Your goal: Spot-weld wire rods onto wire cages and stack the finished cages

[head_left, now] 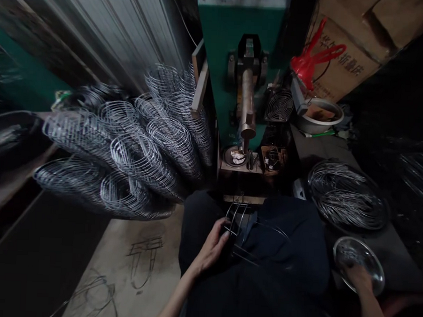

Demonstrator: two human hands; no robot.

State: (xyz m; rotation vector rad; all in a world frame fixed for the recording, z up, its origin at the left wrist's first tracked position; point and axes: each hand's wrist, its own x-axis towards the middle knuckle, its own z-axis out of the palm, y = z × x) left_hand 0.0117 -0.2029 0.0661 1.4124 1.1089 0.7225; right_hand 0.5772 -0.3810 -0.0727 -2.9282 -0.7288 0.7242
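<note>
My left hand (215, 240) is closed on the left end of a bent wire frame (237, 218), which rests over my lap with its thin wires reaching to the right. My right hand (359, 277) reaches into a shiny metal bowl (378, 266) at the lower right. Small thin bits lie in the bowl, too blurred to name. The fingertips of my right hand are hidden by shadow and blur. Above the bowl, bundles of bent wire (349, 206) lie on a dark round tray (382, 222).
A green machine (216, 51) with a metal cylinder arm (248, 104) stands ahead. Stacks of coiled wire (144, 160) fill the left. A red plastic item (303, 69), a grey basin (320, 127) and cardboard boxes (356, 57) are at the upper right. Loose wire pieces (146, 251) lie on the floor.
</note>
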